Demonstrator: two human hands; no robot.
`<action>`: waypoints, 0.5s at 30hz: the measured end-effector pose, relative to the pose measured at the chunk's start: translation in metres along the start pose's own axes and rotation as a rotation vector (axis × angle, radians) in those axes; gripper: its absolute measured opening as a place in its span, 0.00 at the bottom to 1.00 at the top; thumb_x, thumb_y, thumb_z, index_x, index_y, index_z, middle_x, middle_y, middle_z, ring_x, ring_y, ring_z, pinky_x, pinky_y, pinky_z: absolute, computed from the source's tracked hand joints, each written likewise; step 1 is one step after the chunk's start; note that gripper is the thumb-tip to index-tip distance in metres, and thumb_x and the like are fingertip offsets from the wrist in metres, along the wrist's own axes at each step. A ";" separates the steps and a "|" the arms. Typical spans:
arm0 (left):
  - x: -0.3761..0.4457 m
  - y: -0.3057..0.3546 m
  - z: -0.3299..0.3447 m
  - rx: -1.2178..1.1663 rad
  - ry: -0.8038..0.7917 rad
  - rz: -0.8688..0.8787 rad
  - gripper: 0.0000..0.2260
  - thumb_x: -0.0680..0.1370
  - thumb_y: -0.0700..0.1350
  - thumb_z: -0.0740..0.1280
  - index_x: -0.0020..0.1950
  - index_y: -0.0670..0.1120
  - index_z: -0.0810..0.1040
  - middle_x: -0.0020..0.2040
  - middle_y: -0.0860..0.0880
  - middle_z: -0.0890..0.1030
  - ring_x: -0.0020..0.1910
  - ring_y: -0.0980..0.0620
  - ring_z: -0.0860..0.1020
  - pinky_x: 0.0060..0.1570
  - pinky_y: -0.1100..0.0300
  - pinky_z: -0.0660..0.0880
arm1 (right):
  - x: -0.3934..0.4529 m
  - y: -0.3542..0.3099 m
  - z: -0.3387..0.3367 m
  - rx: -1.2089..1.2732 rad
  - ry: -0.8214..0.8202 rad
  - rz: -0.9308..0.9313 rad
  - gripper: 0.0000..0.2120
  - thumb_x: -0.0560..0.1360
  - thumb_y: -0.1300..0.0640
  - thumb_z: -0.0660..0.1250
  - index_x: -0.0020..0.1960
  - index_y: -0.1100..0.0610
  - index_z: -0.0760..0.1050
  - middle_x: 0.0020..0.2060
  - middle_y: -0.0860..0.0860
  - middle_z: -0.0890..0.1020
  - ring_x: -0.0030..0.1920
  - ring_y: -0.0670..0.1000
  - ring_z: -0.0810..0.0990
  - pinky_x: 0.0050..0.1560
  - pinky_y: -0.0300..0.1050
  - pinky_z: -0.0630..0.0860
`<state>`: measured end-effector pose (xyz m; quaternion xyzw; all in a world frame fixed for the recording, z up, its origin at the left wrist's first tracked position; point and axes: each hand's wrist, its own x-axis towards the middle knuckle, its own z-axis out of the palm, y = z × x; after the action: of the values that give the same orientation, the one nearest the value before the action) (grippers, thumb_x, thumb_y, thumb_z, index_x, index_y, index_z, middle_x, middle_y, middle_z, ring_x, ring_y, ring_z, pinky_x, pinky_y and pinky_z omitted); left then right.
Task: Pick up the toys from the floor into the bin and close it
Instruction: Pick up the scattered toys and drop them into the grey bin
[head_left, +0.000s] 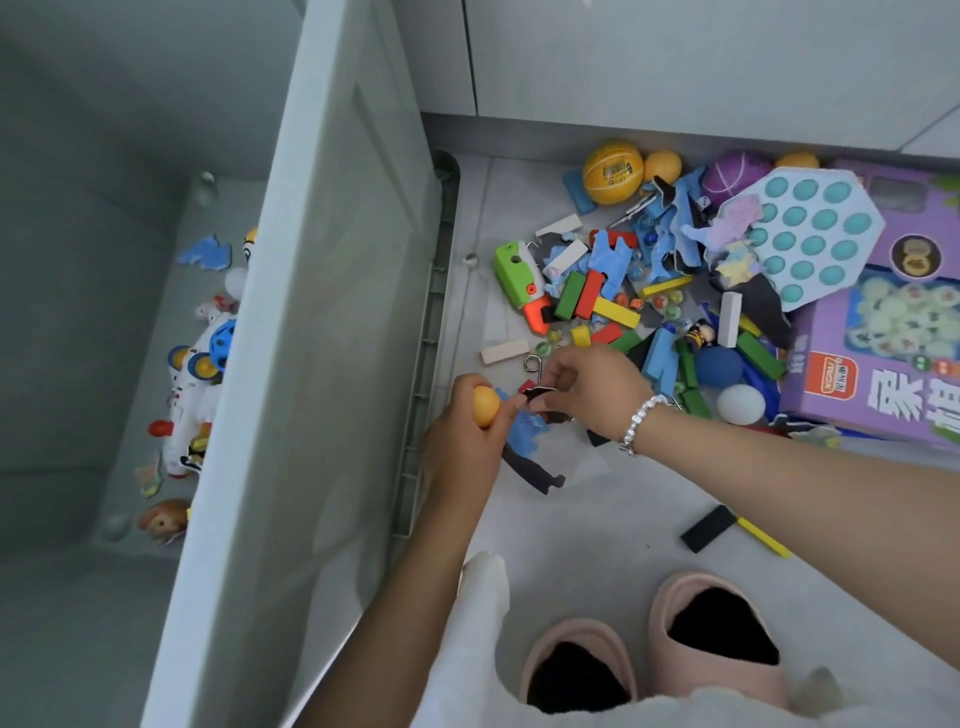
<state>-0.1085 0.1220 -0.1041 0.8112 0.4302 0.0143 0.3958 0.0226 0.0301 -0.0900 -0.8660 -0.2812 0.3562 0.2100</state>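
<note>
A grey bin (439, 291) stands open at the left, its raised lid (311, 338) hiding part of the inside. Several toys lie in it, among them a white toy vehicle (195, 395). My left hand (465, 441) grips a small orange ball (485, 405) beside the bin's right wall. My right hand (592, 389) pinches a flat black and red piece (535, 391) just above the floor. A heap of toys covers the floor beyond: coloured wooden blocks (587, 299), a green and orange toy gun (519, 280), an orange basketball (613, 171), blue foam shapes (608, 260), marbles.
A purple game box (893, 374) lies at the right with a teal pop-bubble board (810, 239) on it. A white ball (740, 405) and a dark blue ball (719, 366) sit near the box. A black and yellow piece (711, 527) lies near my pink slippers (717, 634). White cabinets stand behind.
</note>
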 end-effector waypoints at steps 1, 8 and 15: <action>-0.002 -0.002 -0.001 -0.009 -0.014 0.003 0.16 0.74 0.58 0.67 0.53 0.49 0.70 0.39 0.51 0.75 0.37 0.48 0.76 0.32 0.59 0.73 | 0.002 -0.001 0.003 -0.033 -0.012 0.009 0.10 0.67 0.50 0.73 0.44 0.50 0.76 0.41 0.51 0.81 0.47 0.52 0.76 0.42 0.43 0.71; -0.007 -0.008 -0.002 -0.031 -0.053 0.036 0.15 0.74 0.58 0.67 0.53 0.50 0.70 0.38 0.54 0.73 0.36 0.51 0.75 0.34 0.57 0.75 | 0.004 -0.006 0.010 -0.201 0.027 0.054 0.16 0.70 0.50 0.71 0.55 0.55 0.75 0.49 0.56 0.78 0.51 0.55 0.75 0.42 0.41 0.68; -0.007 -0.005 -0.004 -0.022 -0.042 0.043 0.16 0.74 0.57 0.67 0.53 0.48 0.70 0.38 0.54 0.73 0.37 0.50 0.76 0.34 0.56 0.75 | 0.001 -0.009 0.012 -0.213 -0.067 -0.056 0.20 0.72 0.53 0.68 0.63 0.51 0.71 0.52 0.55 0.78 0.60 0.56 0.68 0.52 0.48 0.74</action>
<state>-0.1179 0.1207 -0.1025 0.8159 0.4042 0.0105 0.4134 0.0115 0.0400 -0.0934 -0.8628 -0.3482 0.3472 0.1171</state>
